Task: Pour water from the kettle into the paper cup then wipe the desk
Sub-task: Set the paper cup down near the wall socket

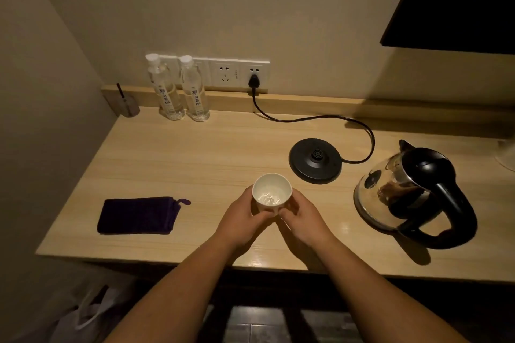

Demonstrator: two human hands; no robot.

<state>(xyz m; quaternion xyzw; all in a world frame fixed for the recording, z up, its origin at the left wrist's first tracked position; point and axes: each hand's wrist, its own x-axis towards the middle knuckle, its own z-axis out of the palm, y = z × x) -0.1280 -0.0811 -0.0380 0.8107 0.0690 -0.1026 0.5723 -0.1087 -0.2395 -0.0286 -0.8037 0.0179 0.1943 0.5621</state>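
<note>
A white paper cup stands upright in the middle of the wooden desk, with a little water in its bottom. My left hand and my right hand wrap its lower sides from either side. The glass kettle with a black lid and handle stands on the desk at the right, off its round black base. A folded dark purple cloth lies flat on the desk to the left of my hands.
Two water bottles stand at the back by the wall sockets. The base's black cord runs across the desk to a plug. A small grey holder sits in the back left corner. A white bag lies on the floor.
</note>
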